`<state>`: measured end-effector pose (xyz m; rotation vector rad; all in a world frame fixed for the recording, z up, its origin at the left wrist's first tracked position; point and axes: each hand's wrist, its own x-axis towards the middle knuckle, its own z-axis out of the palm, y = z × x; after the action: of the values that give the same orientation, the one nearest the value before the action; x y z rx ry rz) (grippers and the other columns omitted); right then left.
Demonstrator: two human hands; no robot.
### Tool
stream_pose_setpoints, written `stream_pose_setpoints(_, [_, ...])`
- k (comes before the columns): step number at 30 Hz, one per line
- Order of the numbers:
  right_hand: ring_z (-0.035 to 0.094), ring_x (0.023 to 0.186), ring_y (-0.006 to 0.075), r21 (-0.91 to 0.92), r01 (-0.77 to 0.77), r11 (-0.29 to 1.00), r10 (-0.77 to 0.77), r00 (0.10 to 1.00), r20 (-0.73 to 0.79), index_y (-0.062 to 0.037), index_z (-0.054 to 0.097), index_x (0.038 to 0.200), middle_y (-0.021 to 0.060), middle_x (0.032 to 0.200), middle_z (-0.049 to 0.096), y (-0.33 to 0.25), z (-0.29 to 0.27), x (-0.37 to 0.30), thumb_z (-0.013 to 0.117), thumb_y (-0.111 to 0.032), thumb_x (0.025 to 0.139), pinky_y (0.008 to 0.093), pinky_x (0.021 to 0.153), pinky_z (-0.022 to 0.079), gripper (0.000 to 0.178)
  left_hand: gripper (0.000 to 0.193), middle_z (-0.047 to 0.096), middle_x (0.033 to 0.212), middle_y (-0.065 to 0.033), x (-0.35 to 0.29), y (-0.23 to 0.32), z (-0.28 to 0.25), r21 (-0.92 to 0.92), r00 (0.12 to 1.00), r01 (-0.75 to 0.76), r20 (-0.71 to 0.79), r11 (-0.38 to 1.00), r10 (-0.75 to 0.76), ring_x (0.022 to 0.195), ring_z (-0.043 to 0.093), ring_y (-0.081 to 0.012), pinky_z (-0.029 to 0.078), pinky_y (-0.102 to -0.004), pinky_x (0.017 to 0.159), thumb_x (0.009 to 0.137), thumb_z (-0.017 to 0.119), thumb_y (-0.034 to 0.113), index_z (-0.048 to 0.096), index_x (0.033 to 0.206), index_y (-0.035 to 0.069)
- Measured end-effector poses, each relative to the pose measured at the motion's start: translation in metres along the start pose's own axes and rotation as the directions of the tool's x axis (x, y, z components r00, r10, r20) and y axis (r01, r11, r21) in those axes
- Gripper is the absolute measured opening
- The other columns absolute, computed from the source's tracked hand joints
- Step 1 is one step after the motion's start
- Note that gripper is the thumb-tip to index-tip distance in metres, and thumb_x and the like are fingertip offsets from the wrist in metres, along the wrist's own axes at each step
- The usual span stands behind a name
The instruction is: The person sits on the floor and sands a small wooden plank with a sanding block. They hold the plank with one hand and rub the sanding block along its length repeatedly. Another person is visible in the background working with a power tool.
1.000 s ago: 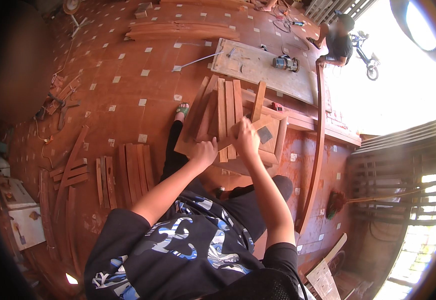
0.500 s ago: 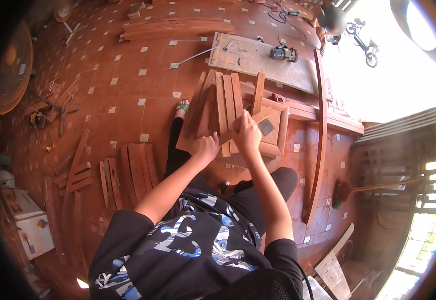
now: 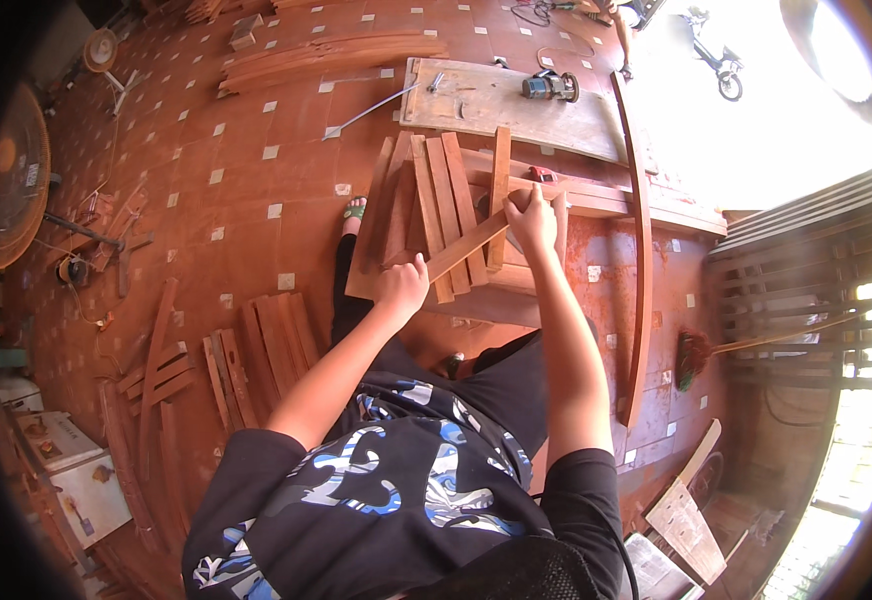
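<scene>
A reddish-brown wooden strip [image 3: 469, 247] runs slantwise between my hands. My left hand [image 3: 402, 287] is closed around its near left end, thumb raised. At the far right end, my right hand [image 3: 534, 222] is closed on the strip, hiding its tip. Beneath it, several narrow wooden strips [image 3: 446, 190] lie side by side on a low wooden work surface [image 3: 366, 270]. Another strip [image 3: 500, 180] lies apart from these, to their right, and the held strip crosses over it. A small red tool, perhaps a tape measure [image 3: 543, 175], sits just beyond my right hand.
Beyond is a plank board [image 3: 496, 105] bearing a power tool [image 3: 550, 87]. A long beam [image 3: 640, 260] stretches along the right, near a broom [image 3: 694, 355]. Wooden pieces [image 3: 281, 335] lie on the tiled floor at left. Part of another person [image 3: 624, 40] shows at the far right.
My right hand has slid along the strip from its middle to its far right end, exposing the wood between my hands. My left hand still holds the near end. The view has shifted slightly.
</scene>
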<state>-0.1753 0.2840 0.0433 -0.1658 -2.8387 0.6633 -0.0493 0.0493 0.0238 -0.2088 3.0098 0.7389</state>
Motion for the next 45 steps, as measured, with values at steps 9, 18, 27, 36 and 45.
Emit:
stream_pose_setpoints(9, [0.058, 0.129, 0.0355, 0.159, 0.406, 0.9, -0.426, 0.896, 0.125, -0.0009, 0.05, 0.144, 0.0232, 0.139, 0.059, -0.064, 0.001, -0.092, 0.075, -0.024, 0.079, 0.0422, 0.109, 0.047, 0.074, 0.069, 0.065, 0.065, -0.0302, -0.008, 0.0, -0.006, 0.022, 1.0, 0.001, -0.008, 1.0, -0.001, 0.066, 0.07, -0.0448, 0.059, -0.0528, 0.066, 0.107, 0.036, 0.038, 0.069, 0.063, -0.004])
stream_pose_setpoints(18, [0.053, 0.133, 0.0353, -0.128, 0.297, 0.946, -0.302, 0.953, -0.021, 0.0044, 0.043, 0.145, 0.0245, 0.141, 0.056, -0.037, 0.002, -0.049, 0.075, -0.031, 0.081, 0.0467, 0.117, 0.036, 0.08, 0.07, 0.067, 0.069, -0.0292, -0.002, -0.004, 0.0, 0.019, 1.0, 0.004, -0.027, 1.0, -0.003, 0.07, 0.072, -0.0437, 0.06, -0.0512, 0.069, 0.106, 0.034, 0.039, 0.072, 0.067, -0.004])
stream_pose_setpoints(27, [0.066, 0.104, 0.0353, 0.074, 0.264, 0.962, -0.27, 0.959, 0.087, -0.0021, 0.054, 0.124, 0.019, 0.111, 0.065, -0.046, -0.005, -0.05, 0.077, -0.022, 0.075, 0.0438, 0.088, 0.056, 0.057, 0.07, 0.066, 0.069, -0.0309, -0.004, 0.0, 0.005, 0.006, 0.998, 0.058, -0.012, 0.998, -0.058, 0.071, 0.07, -0.046, 0.058, -0.0541, 0.07, 0.107, 0.035, 0.038, 0.068, 0.063, -0.005])
stream_pose_setpoints(36, [0.046, 0.139, 0.0391, 0.24, 0.445, 0.863, -0.493, 0.845, 0.205, -0.0026, 0.049, 0.144, 0.0245, 0.144, 0.052, -0.076, -0.019, -0.117, 0.078, -0.023, 0.081, 0.0437, 0.114, 0.041, 0.073, 0.066, 0.068, 0.07, -0.0289, -0.004, -0.005, 0.004, -0.004, 1.0, -0.005, 0.021, 1.0, 0.005, 0.072, 0.072, -0.0432, 0.06, -0.0508, 0.07, 0.106, 0.035, 0.036, 0.072, 0.068, -0.004])
stream_pose_setpoints(45, [0.061, 0.11, 0.0354, 0.242, 0.529, 0.813, -0.573, 0.8, 0.177, -0.0115, 0.056, 0.137, 0.0139, 0.109, 0.061, -0.075, -0.033, -0.115, 0.07, -0.014, 0.084, 0.0455, 0.096, 0.051, 0.054, 0.069, 0.068, 0.07, -0.0285, -0.001, -0.005, 0.006, 0.001, 0.999, -0.032, -0.003, 0.999, 0.032, 0.072, 0.072, -0.0431, 0.06, -0.0509, 0.07, 0.107, 0.033, 0.037, 0.072, 0.067, -0.004])
